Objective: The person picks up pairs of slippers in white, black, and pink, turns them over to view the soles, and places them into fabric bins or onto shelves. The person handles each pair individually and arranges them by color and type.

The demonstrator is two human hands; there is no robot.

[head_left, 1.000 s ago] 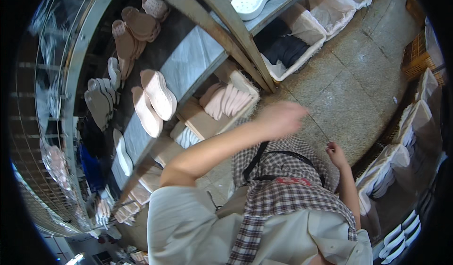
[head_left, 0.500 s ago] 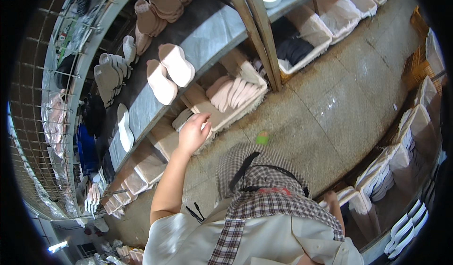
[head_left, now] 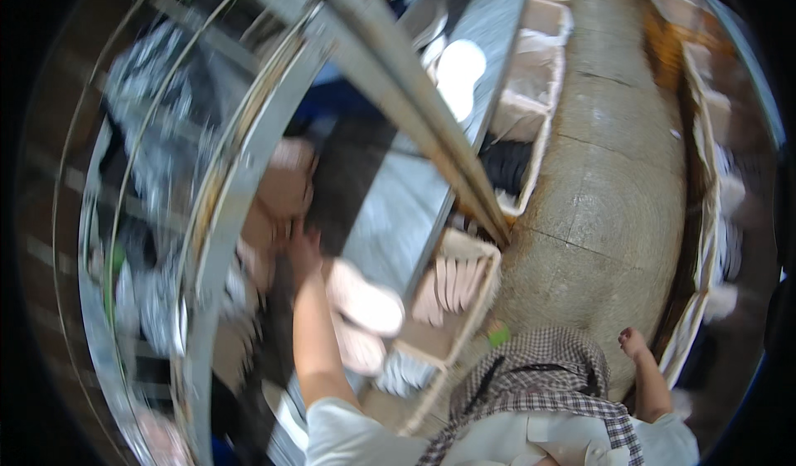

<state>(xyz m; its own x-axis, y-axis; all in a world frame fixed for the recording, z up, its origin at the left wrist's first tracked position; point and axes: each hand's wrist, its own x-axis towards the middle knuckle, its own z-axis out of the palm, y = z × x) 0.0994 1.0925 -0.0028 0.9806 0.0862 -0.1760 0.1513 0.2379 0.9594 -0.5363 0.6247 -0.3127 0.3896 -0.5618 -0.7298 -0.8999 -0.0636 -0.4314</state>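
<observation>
The left hand is at the end of an arm stretched over the shelf, its fingers at the near edge of a stack of tan soles. Motion blur softens this area, so I cannot tell whether the fingers grasp a sole or only lie against the stack. The tan soles are on the darker inner part of the shelf, behind a metal frame.

Just beside the left wrist, 2 pale soles lie side by side on the shelf, brightly lit. Below the shelf edge, a lined bin holds a row of pale pink soles, with whitish soles nearer the body.

The right hand hangs over the floor, well apart from the shelf. It is small in the view, with fingers that look loosely bent; I cannot tell whether it is clenched.

Farther out, dark pieces fill another bin beyond a rusty post, and a white sole lies on the next shelf section. A green object is on the floor near the checked apron. Lined bins run along the right side.
</observation>
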